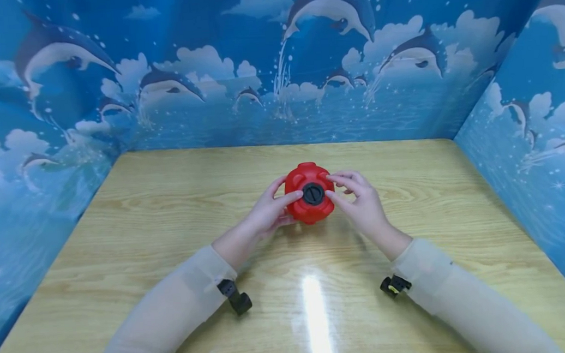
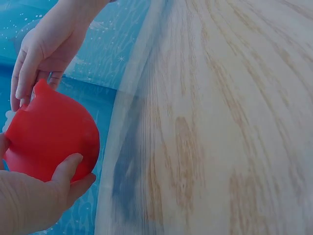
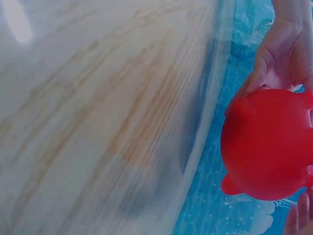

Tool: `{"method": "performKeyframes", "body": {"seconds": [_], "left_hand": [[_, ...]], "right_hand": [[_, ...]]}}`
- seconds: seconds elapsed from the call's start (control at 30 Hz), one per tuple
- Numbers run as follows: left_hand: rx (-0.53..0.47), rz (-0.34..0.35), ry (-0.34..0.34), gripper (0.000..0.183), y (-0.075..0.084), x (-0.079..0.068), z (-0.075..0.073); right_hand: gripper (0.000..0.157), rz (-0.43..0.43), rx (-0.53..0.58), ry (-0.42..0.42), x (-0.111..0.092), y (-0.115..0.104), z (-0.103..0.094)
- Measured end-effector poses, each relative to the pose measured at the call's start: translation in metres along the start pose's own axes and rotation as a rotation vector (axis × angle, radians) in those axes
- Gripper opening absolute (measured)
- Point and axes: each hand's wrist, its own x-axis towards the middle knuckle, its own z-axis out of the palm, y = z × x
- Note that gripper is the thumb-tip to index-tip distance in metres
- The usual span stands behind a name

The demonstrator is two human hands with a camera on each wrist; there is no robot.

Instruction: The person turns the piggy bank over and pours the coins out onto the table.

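Observation:
A round red piggy bank with stubby feet is held over the table, its underside with a black slotted plug facing the head camera. My left hand grips its left side, the thumb lying over the underside beside the plug. From the right, my right hand holds the bank by its edge, thumb tip at the plug's rim and index fingertip near a foot. In the left wrist view, the left thumb presses the smooth red body; the right fingers are partly hidden behind it.
The wood-grain table spreads around both arms, with a bright reflection near its front. A blue dolphin-print backdrop rises behind and at both sides. Small black cameras are strapped to the sleeves.

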Motion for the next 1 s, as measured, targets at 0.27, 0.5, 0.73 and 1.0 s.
{"method": "performKeyframes", "body": {"seconds": [0.27,0.5,0.73,1.0], "left_hand": [[0.018,0.021,0.005,0.067,0.0,-0.003,0.003],[0.025,0.034,-0.001,0.068,-0.002,-0.003,0.004],[0.011,0.032,0.018,0.068,-0.002,-0.003,0.004],[-0.008,0.04,0.028,0.071,-0.003,-0.004,0.005]], "right_hand": [[0.026,-0.226,-0.235,0.026,-0.001,-0.008,0.005],[0.024,-0.195,-0.324,-0.001,0.0,-0.013,0.009],[0.024,-0.187,-0.387,-0.029,0.001,-0.015,0.012],[0.024,-0.136,-0.411,-0.035,0.001,-0.017,0.016]]}}
